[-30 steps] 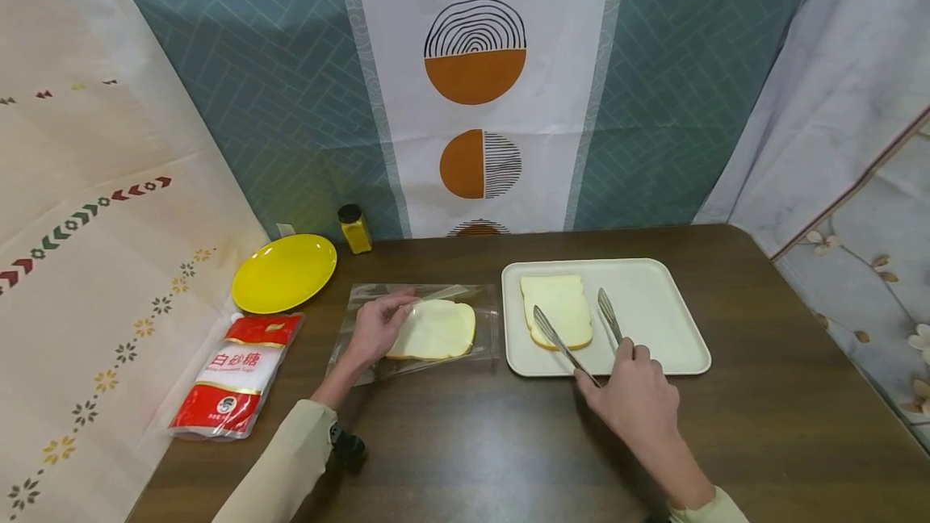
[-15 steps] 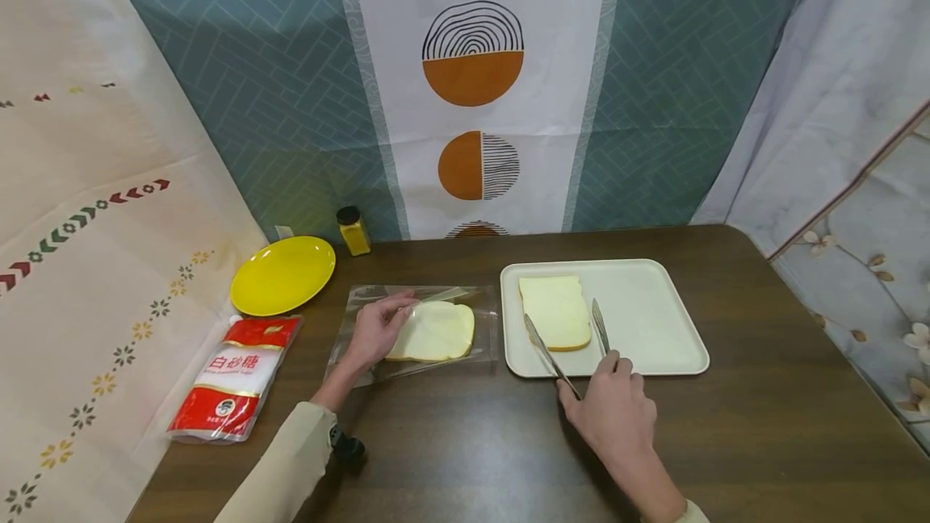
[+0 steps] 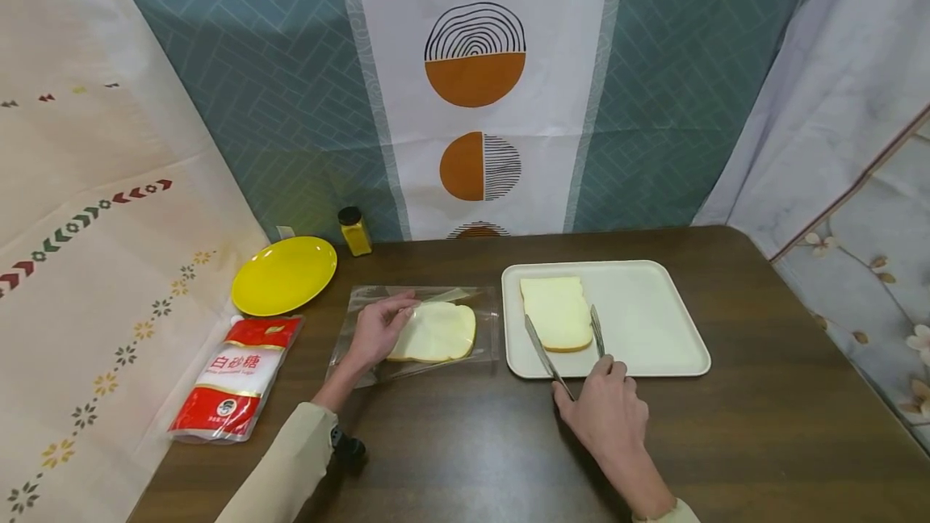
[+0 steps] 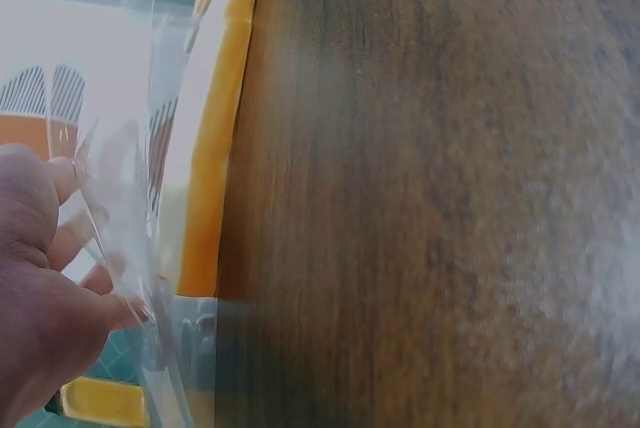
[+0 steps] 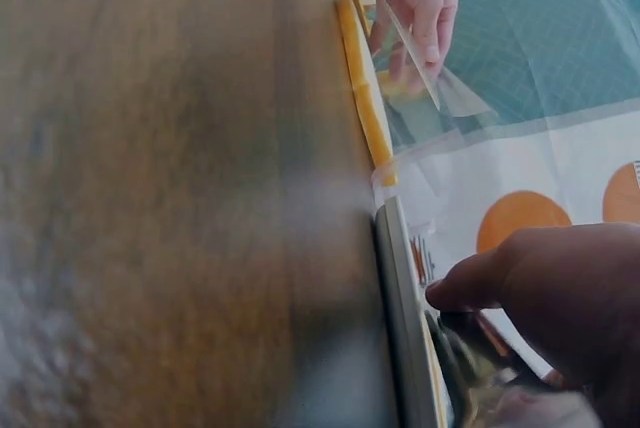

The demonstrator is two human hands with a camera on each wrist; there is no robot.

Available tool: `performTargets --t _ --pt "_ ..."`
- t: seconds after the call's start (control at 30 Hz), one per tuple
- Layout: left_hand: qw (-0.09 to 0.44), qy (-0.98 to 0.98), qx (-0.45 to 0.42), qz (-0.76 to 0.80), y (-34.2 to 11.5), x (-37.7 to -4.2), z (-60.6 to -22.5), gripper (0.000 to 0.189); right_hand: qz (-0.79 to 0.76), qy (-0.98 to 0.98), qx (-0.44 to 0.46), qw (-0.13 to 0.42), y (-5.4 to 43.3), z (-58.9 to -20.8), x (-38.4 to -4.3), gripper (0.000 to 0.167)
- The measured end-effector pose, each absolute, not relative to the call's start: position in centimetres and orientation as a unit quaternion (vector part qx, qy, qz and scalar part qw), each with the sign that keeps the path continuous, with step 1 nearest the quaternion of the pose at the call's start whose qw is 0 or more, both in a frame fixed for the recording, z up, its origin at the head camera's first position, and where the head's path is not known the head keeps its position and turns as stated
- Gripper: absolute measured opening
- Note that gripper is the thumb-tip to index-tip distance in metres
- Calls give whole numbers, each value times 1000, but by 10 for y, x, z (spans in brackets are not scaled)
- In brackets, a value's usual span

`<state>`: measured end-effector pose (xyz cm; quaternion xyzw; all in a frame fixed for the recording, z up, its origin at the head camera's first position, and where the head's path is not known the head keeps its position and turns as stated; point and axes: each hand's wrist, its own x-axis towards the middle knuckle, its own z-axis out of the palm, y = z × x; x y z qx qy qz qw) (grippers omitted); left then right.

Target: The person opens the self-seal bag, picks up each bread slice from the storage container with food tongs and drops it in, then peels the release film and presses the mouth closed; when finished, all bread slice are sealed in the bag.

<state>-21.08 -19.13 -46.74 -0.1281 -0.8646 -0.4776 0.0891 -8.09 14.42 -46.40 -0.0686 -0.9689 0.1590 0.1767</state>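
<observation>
My left hand (image 3: 381,328) pinches the top layer of a clear plastic bag (image 3: 488,352) and lifts it beside a bread slice (image 3: 437,332). In the left wrist view, thumb and fingers grip the film (image 4: 125,198), with the slice's brown crust (image 4: 215,158) just beyond. My right hand (image 3: 609,414) holds metal tongs (image 3: 541,348) at the front edge of a white tray (image 3: 650,313). Their arms straddle a second bread slice (image 3: 555,311) lying at the tray's left, the tips close against its two sides. In the right wrist view, the tongs (image 5: 470,363) are partly hidden by the hand.
Behind my left forearm stand a yellow plate (image 3: 283,276) and a small yellow bottle (image 3: 354,231) with a black cap. A red and white sugar packet (image 3: 236,378) lies at the table's left. Patterned cloths hang along the back and both sides of the brown table (image 3: 465,442).
My right hand has moved left with the tongs, and their arms have gone from lying over the slice to either side of it, closer together. The left hand stays in place.
</observation>
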Motion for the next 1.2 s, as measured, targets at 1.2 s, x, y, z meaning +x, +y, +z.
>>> performTargets --t 1.2 --pt "91 -868 -126 -471 -192 -209 -467 19 177 -973 -35 146 157 -465 -89 52"
